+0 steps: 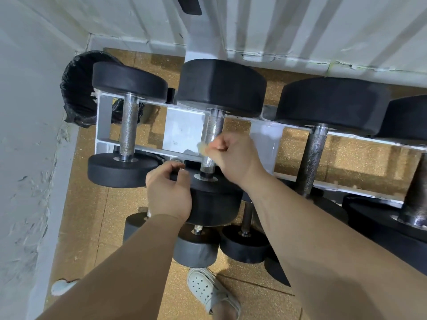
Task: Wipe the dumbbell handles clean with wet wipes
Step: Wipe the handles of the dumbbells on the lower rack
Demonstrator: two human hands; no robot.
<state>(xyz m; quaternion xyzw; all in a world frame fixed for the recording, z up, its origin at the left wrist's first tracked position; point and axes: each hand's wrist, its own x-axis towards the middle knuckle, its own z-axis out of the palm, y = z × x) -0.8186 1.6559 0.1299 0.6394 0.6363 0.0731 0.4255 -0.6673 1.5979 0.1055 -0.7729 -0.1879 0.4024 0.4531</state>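
A black dumbbell lies across the white rack (101,125), its knurled steel handle (213,128) running away from me. My right hand (233,155) is curled round the middle of that handle, and a crumpled wet wipe (202,147) shows at its fingertips against the steel. My left hand (168,188) grips the rim of the same dumbbell's near black head (215,204). The far head (221,86) sits by the wall.
More dumbbells lie on the rack: a smaller one (129,125) to the left, larger ones (314,155) to the right. Small dumbbells (196,248) sit on a lower tier. A black-lined bin (78,88) stands in the corner. My sandalled foot (208,289) is on the cork floor.
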